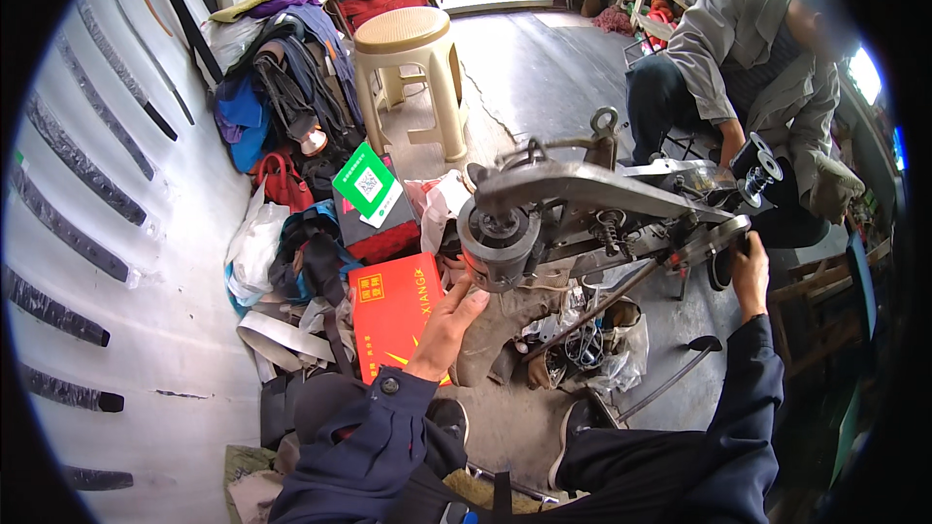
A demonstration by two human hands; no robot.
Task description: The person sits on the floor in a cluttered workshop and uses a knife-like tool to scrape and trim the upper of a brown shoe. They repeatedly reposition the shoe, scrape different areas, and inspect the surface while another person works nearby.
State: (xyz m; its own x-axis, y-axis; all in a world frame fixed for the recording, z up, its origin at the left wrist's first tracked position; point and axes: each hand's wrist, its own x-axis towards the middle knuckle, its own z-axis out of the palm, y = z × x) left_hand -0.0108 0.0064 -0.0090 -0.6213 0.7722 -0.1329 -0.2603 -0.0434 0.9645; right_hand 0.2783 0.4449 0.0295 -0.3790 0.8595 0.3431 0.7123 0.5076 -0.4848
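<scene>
In front of me stands a dark metal cobbler's sewing machine with a long curved arm, springs and a ring on top. At its near left end is a round metal drum. My left hand has its thumb and fingertips closed against the drum's lower edge; part of the grip is hidden. My right hand is closed on the rim of the hand wheel at the machine's right. Thread spools sit on the machine's far right. Below the drum is a brown boot-like shape, partly covered.
A red box lies left of my left hand, beside a green-and-white card. A beige stool and piled bags stand farther back. Another person crouches at the right. A metal pedal bar is near my foot.
</scene>
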